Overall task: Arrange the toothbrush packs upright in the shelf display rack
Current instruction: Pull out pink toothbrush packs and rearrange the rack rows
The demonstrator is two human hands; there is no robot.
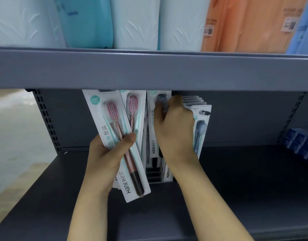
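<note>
My left hand [107,157] grips a pink toothbrush pack [115,136], tilted left, in front of the shelf's back panel. A second pink pack [135,112] stands just behind it. My right hand [174,129] curls round the top of a dark-bristled pack [154,136] that stands upright in the display rack [154,173]. To its right, several packs [200,126] with blue-grey brushes stand in a row, partly hidden by my right hand. The rack's lower part shows dark slots between my forearms.
The grey upper shelf edge [149,70] hangs close above the pack tops, with paper-goods packages [135,21] on it. The dark lower shelf [245,180] spreads to the right. Blue boxes [301,143] sit at the far right. A perforated upright [47,119] bounds the left side.
</note>
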